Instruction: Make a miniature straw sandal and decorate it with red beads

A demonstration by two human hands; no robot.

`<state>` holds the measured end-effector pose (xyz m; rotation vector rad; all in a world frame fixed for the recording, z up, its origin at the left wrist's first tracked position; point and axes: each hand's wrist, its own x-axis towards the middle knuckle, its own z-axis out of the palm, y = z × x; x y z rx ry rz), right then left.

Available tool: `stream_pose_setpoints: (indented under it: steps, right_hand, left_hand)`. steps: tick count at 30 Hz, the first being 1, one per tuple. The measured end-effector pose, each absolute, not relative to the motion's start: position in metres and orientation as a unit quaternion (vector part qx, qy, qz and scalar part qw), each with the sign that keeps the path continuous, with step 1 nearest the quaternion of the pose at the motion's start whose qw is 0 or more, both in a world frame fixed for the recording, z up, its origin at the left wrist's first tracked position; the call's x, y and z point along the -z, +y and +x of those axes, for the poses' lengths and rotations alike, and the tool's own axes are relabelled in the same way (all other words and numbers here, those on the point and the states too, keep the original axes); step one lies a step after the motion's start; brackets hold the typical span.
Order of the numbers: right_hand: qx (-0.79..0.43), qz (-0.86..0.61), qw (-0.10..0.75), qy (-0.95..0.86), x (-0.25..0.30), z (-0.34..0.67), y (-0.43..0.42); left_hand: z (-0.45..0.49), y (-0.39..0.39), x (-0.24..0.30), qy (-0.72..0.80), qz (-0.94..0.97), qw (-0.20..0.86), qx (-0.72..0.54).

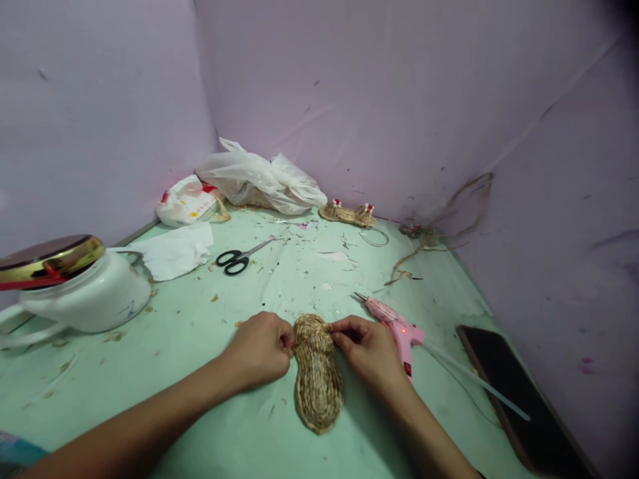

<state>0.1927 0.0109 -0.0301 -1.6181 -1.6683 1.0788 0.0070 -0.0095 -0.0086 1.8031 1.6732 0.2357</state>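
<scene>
A small woven straw slipper lies flat on the green tabletop, its long end toward me and a band of straw across its far part. My left hand is closed, with thumb and fingertips pressed to the slipper's left edge near that band. On the opposite edge, my right hand pinches the band's end between thumb and index finger. Fingertips hide the exact spots being gripped. Just beyond my right hand lies a pink glue gun with a small orange light lit and a clear glue stick out of its back.
Black-handled scissors lie beyond my left hand. A white teapot stands at left near a white tissue. Plastic bags, a decorated straw slipper and dry strands are along the back. A phone lies right.
</scene>
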Motion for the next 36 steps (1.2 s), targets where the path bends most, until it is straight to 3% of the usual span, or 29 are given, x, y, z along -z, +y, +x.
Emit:
stream_pose_setpoints:
  steps: [19,36]
  right_hand:
    - [-0.393,-0.614,0.290,-0.621,0.0245,0.1906,0.0103]
    - [-0.388,-0.610,0.307,-0.619,0.0289,0.1923,0.0110]
  left_hand:
    - [0.0034,-0.0060,0.0092,0.615,0.671,0.404,-0.096]
    - [0.0083,-0.0079,0.0091,0.642,0.667,0.371,-0.067]
